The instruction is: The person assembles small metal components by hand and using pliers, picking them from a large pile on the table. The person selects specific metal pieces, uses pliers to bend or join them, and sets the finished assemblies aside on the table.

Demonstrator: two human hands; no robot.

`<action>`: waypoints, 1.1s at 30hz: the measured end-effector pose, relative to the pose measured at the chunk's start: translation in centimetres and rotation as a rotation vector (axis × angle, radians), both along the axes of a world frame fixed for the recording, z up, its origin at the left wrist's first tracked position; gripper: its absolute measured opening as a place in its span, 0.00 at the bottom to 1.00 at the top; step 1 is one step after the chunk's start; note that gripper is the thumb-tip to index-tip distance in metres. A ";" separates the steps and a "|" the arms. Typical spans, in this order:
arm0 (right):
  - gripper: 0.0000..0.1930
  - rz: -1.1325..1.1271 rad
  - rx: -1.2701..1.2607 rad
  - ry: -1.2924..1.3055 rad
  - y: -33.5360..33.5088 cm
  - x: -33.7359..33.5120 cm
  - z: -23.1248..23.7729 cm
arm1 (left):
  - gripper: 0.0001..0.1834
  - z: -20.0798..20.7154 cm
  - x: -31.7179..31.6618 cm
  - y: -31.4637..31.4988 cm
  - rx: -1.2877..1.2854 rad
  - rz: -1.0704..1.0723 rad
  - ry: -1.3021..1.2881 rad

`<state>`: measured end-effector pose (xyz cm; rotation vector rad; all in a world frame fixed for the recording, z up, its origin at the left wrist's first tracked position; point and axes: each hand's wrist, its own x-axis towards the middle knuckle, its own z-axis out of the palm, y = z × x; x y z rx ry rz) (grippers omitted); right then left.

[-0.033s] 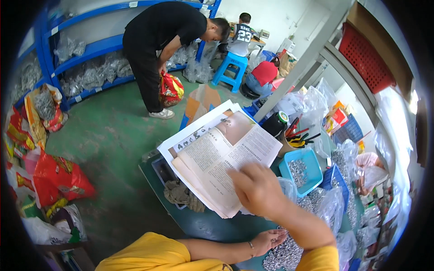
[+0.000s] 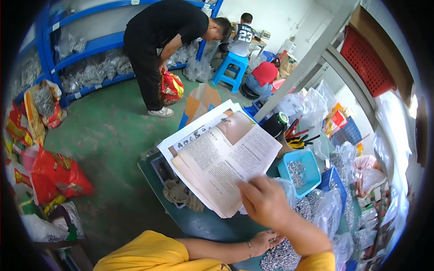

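Observation:
My right hand (image 2: 264, 201) is raised above the lower right corner of an open printed booklet (image 2: 221, 156). Its fingers are bent and pressed together; whatever they pinch, if anything, is too small to make out. Lower down, my left hand (image 2: 263, 243) rests palm up with curled fingers, beside a pile of small silvery metal parts (image 2: 280, 258). A tiny item seems to lie in that palm, its kind unclear. Loose white sheets (image 2: 171, 156) stick out beneath the booklet.
On the green table (image 2: 203, 230) are a light-blue bin (image 2: 312, 186) of metal parts, grey gloves (image 2: 181, 194) and a cup of pliers (image 2: 296, 142). A metal post (image 2: 307, 58) rises behind. A person in black (image 2: 165, 27) bends over a red bag (image 2: 171, 88).
My right hand has shifted slightly right and down, toward the left hand. The left hand's fingers have curled in more. Booklet and bins stay put.

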<state>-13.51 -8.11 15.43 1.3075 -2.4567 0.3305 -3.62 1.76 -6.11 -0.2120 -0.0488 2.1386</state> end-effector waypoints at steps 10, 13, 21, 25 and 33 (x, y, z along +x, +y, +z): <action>0.07 -0.813 0.040 -0.437 11.3 13.2 -5.6 | 0.22 1.1 1.0 -1.5 0.120 -0.062 -0.041; 0.07 -0.841 -0.085 -0.440 12.1 14.2 -8.4 | 0.23 4.0 0.3 -3.7 -0.070 -0.177 -0.078; 0.06 -0.880 -0.213 -0.386 13.4 14.8 -8.8 | 0.18 3.3 0.5 -2.7 -0.070 -0.174 0.000; 0.01 -0.806 -0.216 -0.293 13.5 15.1 -7.3 | 0.16 2.6 0.6 -2.1 -0.083 -0.152 -0.003; 0.07 -0.819 -0.284 -0.481 13.5 15.4 -8.2 | 0.12 -3.1 0.9 1.9 0.011 -0.136 -0.028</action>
